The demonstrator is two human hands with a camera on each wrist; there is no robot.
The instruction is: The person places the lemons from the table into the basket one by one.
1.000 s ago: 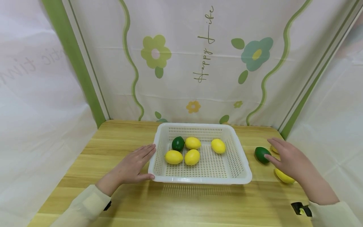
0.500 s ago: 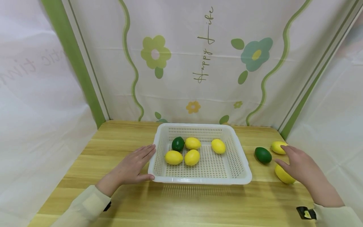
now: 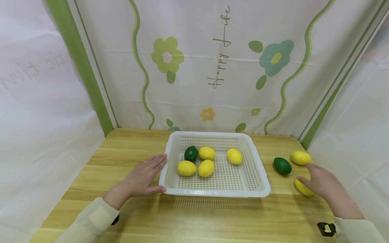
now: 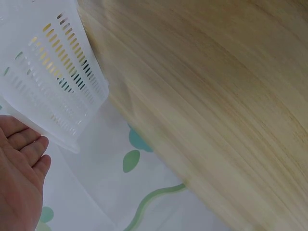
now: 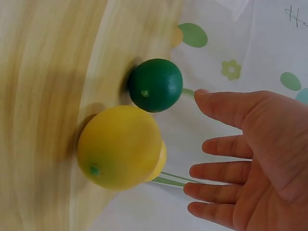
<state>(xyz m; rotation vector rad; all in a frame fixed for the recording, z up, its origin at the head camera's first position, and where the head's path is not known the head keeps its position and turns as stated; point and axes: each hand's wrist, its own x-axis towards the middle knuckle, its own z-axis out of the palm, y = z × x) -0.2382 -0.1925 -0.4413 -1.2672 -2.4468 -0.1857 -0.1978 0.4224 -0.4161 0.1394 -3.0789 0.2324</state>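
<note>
Head view: a white slotted basket (image 3: 214, 193) sits at the centre of the frame on a wood-grain table (image 3: 212, 221), a patterned cloth (image 3: 194, 98) hanging behind. The left hand (image 3: 142, 178), left of centre, has its fingers straight and the thumb spread well away, tips resting against the basket's left rim without gripping it. Within the basket, a dark green fruit (image 3: 191, 154) lies at the upper left beside a yellow lemon (image 3: 207, 153); two more, the lower-left lemon (image 3: 186, 168) and the lower-middle lemon (image 3: 206, 168), lie beneath them, and a lone lemon (image 3: 234, 156) lies apart to the right. At the frame's right side, the right hand (image 3: 325, 184) hangs over the near lemon (image 3: 303, 187), partly covering it; above that on the table are a loose green fruit (image 3: 282, 166) and, at its upper right, the far lemon (image 3: 301, 157). In the right wrist view this hand holds nothing, fingers outstretched, thumb apart, a gap between the tips and the fruits at centre. Left wrist view: the basket fills the upper left, yellow and green showing through its slots, the fingertips at its rim.
</note>
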